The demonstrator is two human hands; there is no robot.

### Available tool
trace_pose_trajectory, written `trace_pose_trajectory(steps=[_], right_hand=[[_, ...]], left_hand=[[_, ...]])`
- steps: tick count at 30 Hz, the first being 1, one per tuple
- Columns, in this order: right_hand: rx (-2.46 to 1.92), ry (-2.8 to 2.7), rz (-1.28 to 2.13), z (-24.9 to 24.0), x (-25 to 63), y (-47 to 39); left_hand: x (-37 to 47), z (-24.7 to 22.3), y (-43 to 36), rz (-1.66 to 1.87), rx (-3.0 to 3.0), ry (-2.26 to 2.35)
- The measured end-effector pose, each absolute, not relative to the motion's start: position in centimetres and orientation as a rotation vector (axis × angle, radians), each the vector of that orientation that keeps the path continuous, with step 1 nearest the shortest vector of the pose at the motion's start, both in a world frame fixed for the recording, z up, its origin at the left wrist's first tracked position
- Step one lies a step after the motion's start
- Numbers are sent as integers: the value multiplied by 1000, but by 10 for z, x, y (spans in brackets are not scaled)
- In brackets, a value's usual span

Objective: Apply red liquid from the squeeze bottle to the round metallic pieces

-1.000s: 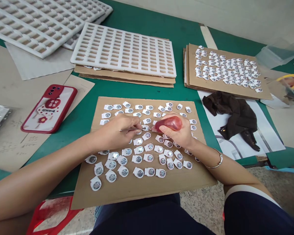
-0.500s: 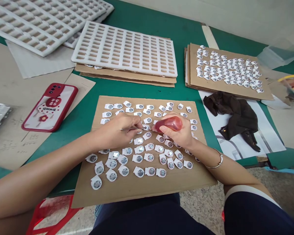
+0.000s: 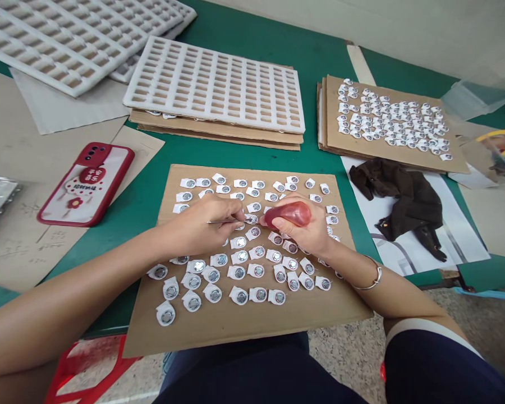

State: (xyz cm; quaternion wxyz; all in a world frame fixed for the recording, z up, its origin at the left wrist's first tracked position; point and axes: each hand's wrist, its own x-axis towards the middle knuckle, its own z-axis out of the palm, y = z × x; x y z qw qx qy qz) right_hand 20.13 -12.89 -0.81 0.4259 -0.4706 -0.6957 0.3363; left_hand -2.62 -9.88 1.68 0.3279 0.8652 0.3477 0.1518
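A brown cardboard sheet [image 3: 244, 325] lies before me, bearing several rows of small white pieces with round metal discs [image 3: 166, 314]. My left hand [image 3: 212, 224] pinches thin metal tweezers [image 3: 219, 221], whose tip touches a white piece [image 3: 251, 218] near the middle of the sheet. Wrapped in my right hand [image 3: 309, 227] is a soft red squeeze bottle [image 3: 292, 214]; its narrow end points left at that same piece. Some white pieces are hidden under both hands.
White slotted trays [image 3: 219, 84] lie at the back and back left. A red-cased phone [image 3: 86, 185] is at left. At right are a second loaded cardboard stack [image 3: 332, 112], dark cloth [image 3: 416, 196] and a clear box [image 3: 480, 92].
My right hand and the red bottle have shifted very slightly to the left. My left hand and the tweezers look unmoved.
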Motion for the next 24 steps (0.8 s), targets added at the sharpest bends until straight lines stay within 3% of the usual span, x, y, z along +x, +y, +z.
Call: trace_pose_trajectory(steps=[10,16,24], right_hand=[[-1193,-1709,872,-10,199,-130],[-1223,-1236,1336,-4,210,-116],[-1130,-1137,1563,34,227,-66]], left_hand=[[-27,18,-99,384,2255,917],[-27,18,-98,380,2202,928],[-22,23,-86,511,2141,1049]])
